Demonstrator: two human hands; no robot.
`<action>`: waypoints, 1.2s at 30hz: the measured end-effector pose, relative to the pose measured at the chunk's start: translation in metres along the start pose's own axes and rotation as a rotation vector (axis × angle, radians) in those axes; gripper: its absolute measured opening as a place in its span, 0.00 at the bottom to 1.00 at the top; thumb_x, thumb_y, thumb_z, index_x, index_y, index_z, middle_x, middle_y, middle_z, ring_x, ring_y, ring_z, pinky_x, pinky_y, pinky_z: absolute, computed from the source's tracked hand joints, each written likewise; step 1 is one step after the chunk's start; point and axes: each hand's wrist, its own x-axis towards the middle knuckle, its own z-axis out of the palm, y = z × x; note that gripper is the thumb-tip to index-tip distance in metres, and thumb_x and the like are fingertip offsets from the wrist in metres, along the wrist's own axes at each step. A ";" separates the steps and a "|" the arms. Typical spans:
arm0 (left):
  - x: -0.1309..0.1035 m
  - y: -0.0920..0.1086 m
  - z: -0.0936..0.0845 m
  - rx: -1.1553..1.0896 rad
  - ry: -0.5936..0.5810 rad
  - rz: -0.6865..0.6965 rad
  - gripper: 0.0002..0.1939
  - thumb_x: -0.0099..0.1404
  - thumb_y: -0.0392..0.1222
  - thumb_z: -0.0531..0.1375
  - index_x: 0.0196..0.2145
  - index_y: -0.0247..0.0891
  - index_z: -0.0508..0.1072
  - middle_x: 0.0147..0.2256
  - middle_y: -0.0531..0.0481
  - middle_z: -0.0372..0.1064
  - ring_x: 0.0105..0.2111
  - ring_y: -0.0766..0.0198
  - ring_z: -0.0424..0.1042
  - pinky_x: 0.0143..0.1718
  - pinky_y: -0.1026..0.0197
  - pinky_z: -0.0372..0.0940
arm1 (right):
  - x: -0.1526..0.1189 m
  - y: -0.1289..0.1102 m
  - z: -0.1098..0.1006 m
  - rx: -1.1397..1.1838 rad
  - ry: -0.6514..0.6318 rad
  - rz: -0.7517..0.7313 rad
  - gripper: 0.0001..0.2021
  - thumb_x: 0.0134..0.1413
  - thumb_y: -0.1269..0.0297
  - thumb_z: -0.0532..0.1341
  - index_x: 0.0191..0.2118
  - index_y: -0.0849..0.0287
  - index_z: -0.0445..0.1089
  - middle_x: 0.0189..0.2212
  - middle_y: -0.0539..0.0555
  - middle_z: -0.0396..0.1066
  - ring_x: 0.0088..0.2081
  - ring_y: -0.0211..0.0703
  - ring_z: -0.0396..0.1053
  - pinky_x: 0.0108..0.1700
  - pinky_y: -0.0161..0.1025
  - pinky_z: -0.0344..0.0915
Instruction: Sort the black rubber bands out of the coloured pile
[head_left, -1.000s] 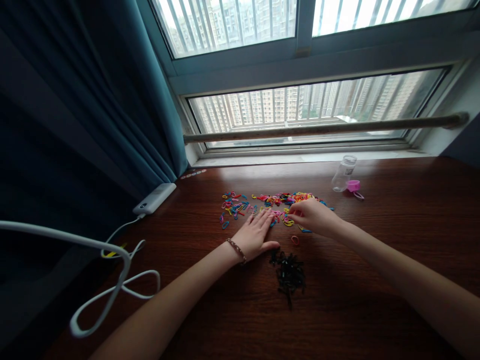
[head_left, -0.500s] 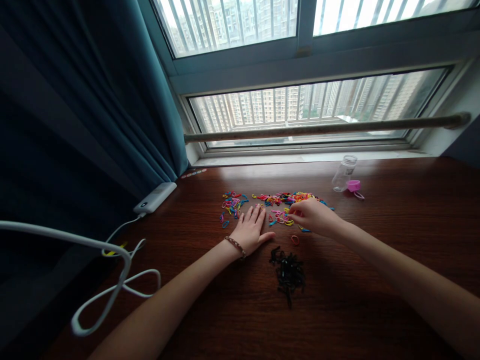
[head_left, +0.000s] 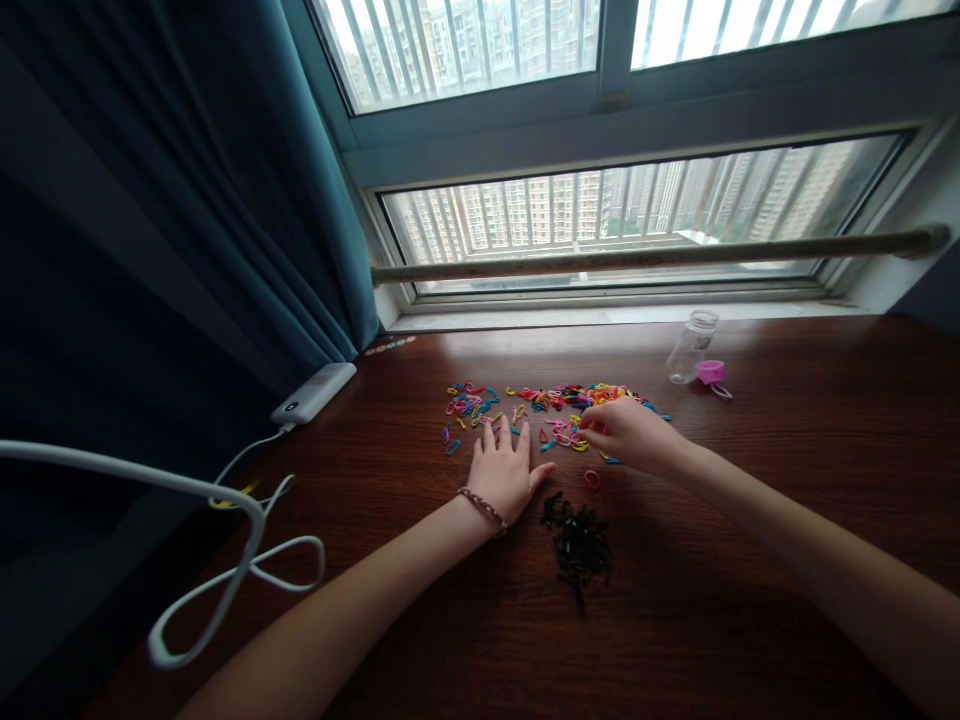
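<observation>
Small coloured rubber bands (head_left: pixel 555 402) lie scattered across the dark wooden table (head_left: pixel 750 520). My left hand (head_left: pixel 507 466) rests flat on the table, fingers spread, its fingertips at the near edge of the scatter; a braided bracelet circles the wrist. My right hand (head_left: pixel 627 434) has its fingers pinched together among the coloured bands; whether a band is caught between them is too small to tell. A heap of black bands (head_left: pixel 577 542) sits just in front of both hands. A single red band (head_left: pixel 591 479) lies between the heap and my right hand.
A clear small bottle (head_left: pixel 691 347) lies on its side at the back right, with a pink cap (head_left: pixel 709 372) beside it. A white power bank (head_left: pixel 313 393) with a looping white cable (head_left: pixel 247 560) sits at the left by the teal curtain (head_left: pixel 225 200). The window sill borders the far edge.
My left hand has slid left and back towards me, off the coloured bands, and now points straight ahead. My right hand has stayed pinching in about the same spot.
</observation>
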 end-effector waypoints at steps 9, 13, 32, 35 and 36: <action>0.022 -0.030 0.000 0.128 0.103 -0.210 0.35 0.62 0.57 0.47 0.57 0.26 0.54 0.55 0.24 0.50 0.56 0.35 0.49 0.51 0.37 0.47 | -0.002 -0.001 -0.001 -0.019 -0.014 0.004 0.12 0.52 0.61 0.54 0.31 0.59 0.73 0.26 0.55 0.73 0.28 0.40 0.68 0.29 0.33 0.58; 0.032 -0.040 0.004 0.038 0.132 0.212 0.27 0.66 0.50 0.43 0.58 0.33 0.51 0.60 0.40 0.46 0.60 0.53 0.45 0.58 0.50 0.45 | -0.001 0.000 -0.001 -0.021 -0.012 -0.005 0.12 0.52 0.59 0.55 0.31 0.58 0.73 0.26 0.54 0.73 0.28 0.39 0.68 0.29 0.33 0.57; 0.055 -0.043 0.023 -0.202 0.278 0.261 0.22 0.67 0.46 0.43 0.56 0.34 0.54 0.56 0.39 0.54 0.57 0.57 0.54 0.56 0.46 0.47 | 0.064 0.020 0.054 -0.032 0.214 -0.244 0.21 0.52 0.75 0.52 0.54 0.67 0.57 0.50 0.65 0.63 0.54 0.46 0.57 0.55 0.45 0.52; 0.051 -0.045 0.022 -0.217 0.376 0.220 0.22 0.66 0.44 0.46 0.54 0.30 0.56 0.51 0.36 0.61 0.53 0.54 0.59 0.55 0.46 0.51 | 0.063 0.021 0.057 -0.029 0.220 -0.279 0.21 0.50 0.77 0.53 0.52 0.64 0.60 0.48 0.62 0.66 0.53 0.46 0.59 0.58 0.50 0.46; 0.050 -0.046 0.020 -0.225 0.397 0.218 0.21 0.65 0.43 0.47 0.53 0.29 0.57 0.48 0.36 0.63 0.51 0.54 0.60 0.54 0.47 0.52 | 0.062 0.021 0.057 -0.008 0.237 -0.283 0.19 0.49 0.77 0.53 0.50 0.63 0.63 0.46 0.61 0.68 0.51 0.45 0.62 0.58 0.50 0.46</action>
